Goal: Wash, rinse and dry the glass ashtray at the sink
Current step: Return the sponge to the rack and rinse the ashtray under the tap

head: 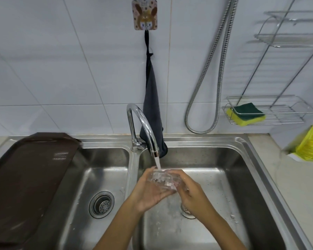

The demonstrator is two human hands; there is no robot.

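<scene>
Clear glass ashtray [163, 179], held under running water above the right basin of a stainless-steel double sink [242, 156].

Item: ashtray, cupped between both hands directly beneath the spout of the curved chrome tap [143, 123]; stream lands on its far edge. Left hand [148, 193]: fingers curled under and around the near-left side, holding it. Right hand [190, 192]: fingers wrapped over the right side, holding it. Step judged: rinsing. Handling note: wet glass is likely slippery, so keep both grips firm, stay low over the basin, and turn the piece so water reaches every notch and the underside. Drying stock: dark grey cloth [152, 98] hanging on the wall hook behind the tap. Yellow-and-green sponge [246, 114] lies in the wire rack, well apart.
</scene>
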